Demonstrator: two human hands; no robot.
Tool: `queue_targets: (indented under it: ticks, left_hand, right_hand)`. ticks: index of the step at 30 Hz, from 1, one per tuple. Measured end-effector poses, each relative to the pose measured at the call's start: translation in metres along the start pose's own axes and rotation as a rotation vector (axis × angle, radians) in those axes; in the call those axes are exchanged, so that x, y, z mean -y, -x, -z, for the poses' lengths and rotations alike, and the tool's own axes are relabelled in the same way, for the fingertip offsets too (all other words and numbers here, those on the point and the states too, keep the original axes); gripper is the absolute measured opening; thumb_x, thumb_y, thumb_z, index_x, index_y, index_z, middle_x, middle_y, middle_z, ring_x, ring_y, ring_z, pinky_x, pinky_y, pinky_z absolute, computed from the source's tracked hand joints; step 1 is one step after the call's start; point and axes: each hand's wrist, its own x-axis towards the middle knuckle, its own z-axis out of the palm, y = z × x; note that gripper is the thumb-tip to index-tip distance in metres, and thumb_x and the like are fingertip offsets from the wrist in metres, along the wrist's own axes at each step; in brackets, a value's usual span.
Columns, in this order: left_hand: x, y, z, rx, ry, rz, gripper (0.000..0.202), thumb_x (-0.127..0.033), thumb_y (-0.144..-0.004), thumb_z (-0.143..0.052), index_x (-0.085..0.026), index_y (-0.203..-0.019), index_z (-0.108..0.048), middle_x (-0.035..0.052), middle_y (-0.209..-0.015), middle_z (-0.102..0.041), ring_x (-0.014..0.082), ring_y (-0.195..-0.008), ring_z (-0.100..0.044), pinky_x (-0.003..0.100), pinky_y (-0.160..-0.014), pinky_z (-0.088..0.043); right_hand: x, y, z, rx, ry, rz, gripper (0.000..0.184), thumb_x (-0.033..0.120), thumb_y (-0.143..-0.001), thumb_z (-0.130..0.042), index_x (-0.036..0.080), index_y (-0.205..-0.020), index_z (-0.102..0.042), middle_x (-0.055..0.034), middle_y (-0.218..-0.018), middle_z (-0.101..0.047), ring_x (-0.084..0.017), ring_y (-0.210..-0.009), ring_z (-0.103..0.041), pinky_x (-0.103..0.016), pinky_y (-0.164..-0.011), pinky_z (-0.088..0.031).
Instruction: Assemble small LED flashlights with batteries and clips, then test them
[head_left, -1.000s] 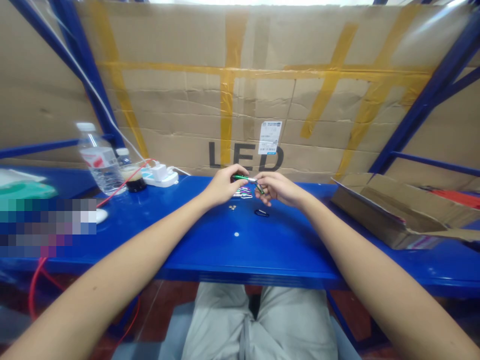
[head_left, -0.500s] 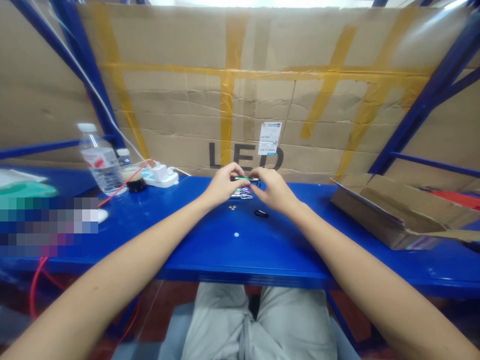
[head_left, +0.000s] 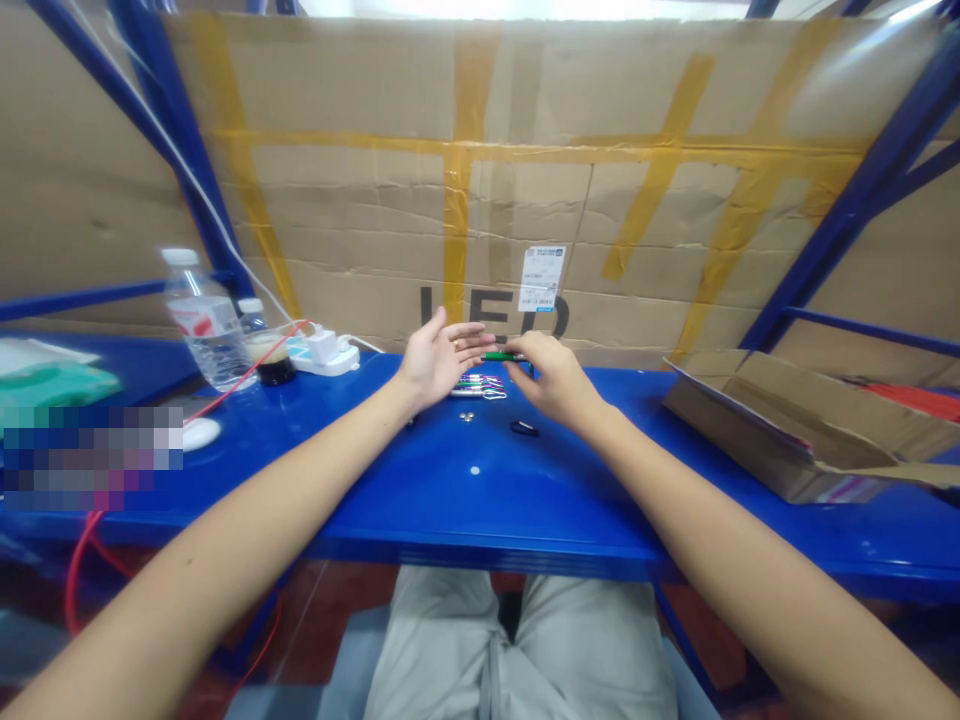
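Fingers [head_left: 466, 331] of your left hand [head_left: 437, 362] were spread loose with the palm turned up, gripping nothing; a tiny gold-coloured speck [head_left: 455, 344] sat on the palm (too small to tell what it was). Your right hand [head_left: 553, 380] pinched one end of a slim green cylinder [head_left: 501, 356] between thumb and fingertips. You held it level in the air above the smooth blue metal bench [head_left: 525, 500], its free end pointing at the open palm, close to those fingertips. Beneath it on the bench lay a bundle of thin coloured tubes [head_left: 480, 383], some small round silvery discs [head_left: 469, 415] and a black oval clip [head_left: 524, 428]. Off to the left stood a clear plastic bottle [head_left: 206, 325]. To the right sat a flat, open cardboard box [head_left: 787, 430] with creased flaps.
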Motion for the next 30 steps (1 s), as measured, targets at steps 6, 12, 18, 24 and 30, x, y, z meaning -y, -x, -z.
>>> queue_targets:
  ticks: [6,12,18,24,30]
  left_hand:
    - [-0.0009,0.0039,0.0036,0.093,-0.064,-0.021,0.073,-0.074,-0.089,-0.033,-0.015,-0.114,-0.067,0.0203,-0.119,-0.071,0.0345,-0.113,-0.066,0.052,-0.089,-0.055]
    - [0.0017,0.0027,0.0053,0.073,0.26,0.103,0.073,-0.073,-0.09,-0.033,-0.013,-0.11,-0.07,0.0208,-0.117,-0.071,0.0354,-0.115,-0.065,0.052,-0.092,-0.053]
    - [-0.0028,0.0051,-0.0012,-0.023,0.545,0.221,0.073,-0.065,-0.093,-0.033,-0.005,-0.113,-0.069,0.0251,-0.112,-0.071,0.0352,-0.112,-0.066,0.048,-0.096,-0.051]
    - [-0.0048,0.0058,-0.0022,-0.003,0.6,0.246,0.073,-0.064,-0.095,-0.032,-0.005,-0.115,-0.069,0.0244,-0.109,-0.072,0.0341,-0.109,-0.067,0.047,-0.098,-0.05]
    - [-0.0047,0.0055,-0.0019,-0.001,0.597,0.258,0.073,-0.065,-0.093,-0.033,-0.006,-0.115,-0.069,0.0247,-0.11,-0.072,0.0352,-0.109,-0.067,0.048,-0.096,-0.051]
  right_hand:
    - [0.0048,-0.0011,0.0001,0.016,0.005,0.03,0.015,0.016,-0.091,-0.051,0.02,-0.099,-0.062,-0.0105,-0.093,-0.066,-0.025,-0.09,-0.06,-0.038,-0.083,-0.047]
    - [0.0083,-0.0016,0.002,0.057,0.026,0.048,0.016,0.017,-0.092,-0.051,0.019,-0.102,-0.063,-0.0108,-0.096,-0.067,-0.026,-0.095,-0.061,-0.039,-0.085,-0.046]
    - [0.0074,-0.0015,0.0012,0.046,0.026,0.112,0.017,0.018,-0.093,-0.051,0.018,-0.105,-0.062,-0.0107,-0.096,-0.068,-0.026,-0.091,-0.061,-0.04,-0.083,-0.046]
    - [0.0068,-0.0011,-0.0001,0.047,0.015,0.128,0.017,0.017,-0.092,-0.053,0.019,-0.106,-0.063,-0.0104,-0.096,-0.069,-0.026,-0.09,-0.062,-0.041,-0.083,-0.046]
    - [0.007,-0.0011,-0.0004,0.05,-0.003,0.119,0.018,0.016,-0.091,-0.053,0.019,-0.106,-0.063,-0.0104,-0.097,-0.07,-0.025,-0.092,-0.063,-0.041,-0.084,-0.047]
